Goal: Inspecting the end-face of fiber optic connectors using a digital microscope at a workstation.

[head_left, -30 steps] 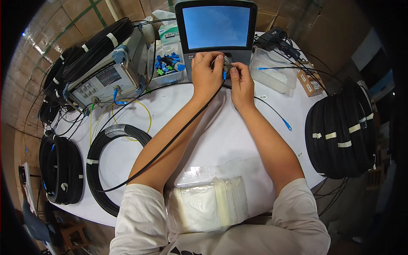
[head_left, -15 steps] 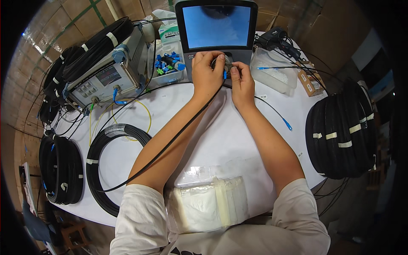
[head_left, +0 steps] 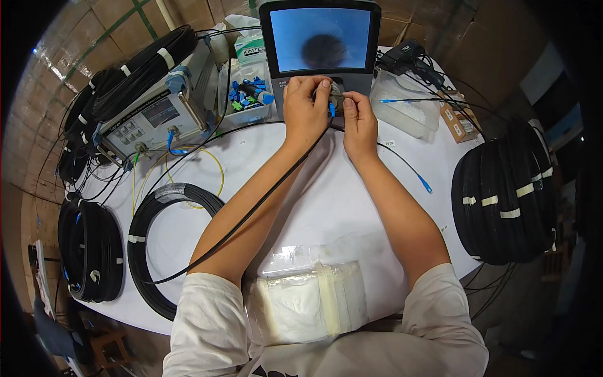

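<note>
Hands [head_left: 333, 113] crowd inspection scope [head_left: 321, 53]; table [head_left: 352, 201] bare behind.

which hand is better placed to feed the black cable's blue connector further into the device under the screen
Left, probably. The left hand pinches the blue connector, and the black cable runs along that forearm. The right hand rests beside it at the device.

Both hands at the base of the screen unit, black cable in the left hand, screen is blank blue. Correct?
Not quite. In the head view the screen is not blank: a dark round blob shows in its blue picture. The rest holds: both the left hand and right hand are at the unit's base, and the black cable runs from the left hand.
</note>
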Demonstrator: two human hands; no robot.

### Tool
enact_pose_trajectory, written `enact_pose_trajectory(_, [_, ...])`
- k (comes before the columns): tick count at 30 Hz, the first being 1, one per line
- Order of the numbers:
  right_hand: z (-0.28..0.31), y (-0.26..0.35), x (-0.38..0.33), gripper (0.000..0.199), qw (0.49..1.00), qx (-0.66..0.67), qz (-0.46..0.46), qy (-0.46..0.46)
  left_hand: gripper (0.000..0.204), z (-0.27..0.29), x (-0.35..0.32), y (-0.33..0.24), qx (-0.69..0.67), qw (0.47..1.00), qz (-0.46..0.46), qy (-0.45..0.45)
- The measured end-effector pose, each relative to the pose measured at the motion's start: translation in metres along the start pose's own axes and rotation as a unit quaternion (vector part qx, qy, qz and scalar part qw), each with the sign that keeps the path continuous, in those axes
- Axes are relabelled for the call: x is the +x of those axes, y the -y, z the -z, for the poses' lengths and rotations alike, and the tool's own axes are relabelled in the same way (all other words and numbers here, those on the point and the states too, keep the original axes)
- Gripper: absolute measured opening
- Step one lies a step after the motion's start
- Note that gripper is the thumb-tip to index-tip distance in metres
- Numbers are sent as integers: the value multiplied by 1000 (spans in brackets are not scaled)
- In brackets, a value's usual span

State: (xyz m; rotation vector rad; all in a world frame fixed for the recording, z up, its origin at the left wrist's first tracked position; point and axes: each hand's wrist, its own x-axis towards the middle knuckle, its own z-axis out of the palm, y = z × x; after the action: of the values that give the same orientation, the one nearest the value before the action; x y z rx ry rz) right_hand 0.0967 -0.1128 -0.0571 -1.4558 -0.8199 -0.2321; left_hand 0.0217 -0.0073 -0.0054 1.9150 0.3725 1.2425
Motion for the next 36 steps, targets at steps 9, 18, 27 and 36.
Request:
enact_pose_trajectory(9, [-4, 1, -1, 26, 1000, 19, -6, -11, 19, 2, -1, 1, 2, 1000, -7, -2])
enact_pose_trajectory(18, [-1, 4, 0, 25, 1000, 1, -4, -17, 19, 1, 0, -1, -2, 1000, -8, -5])
enact_pose_trajectory(27, [3, 0, 1, 34, 999, 22, -22, 31, 20, 18, -1, 5, 12, 998, -40, 55])
enact_pose_trajectory(36, [4, 16, 8, 30, 998, -31, 40, 30, 19, 24, -6, -2, -21, 999, 4, 26])
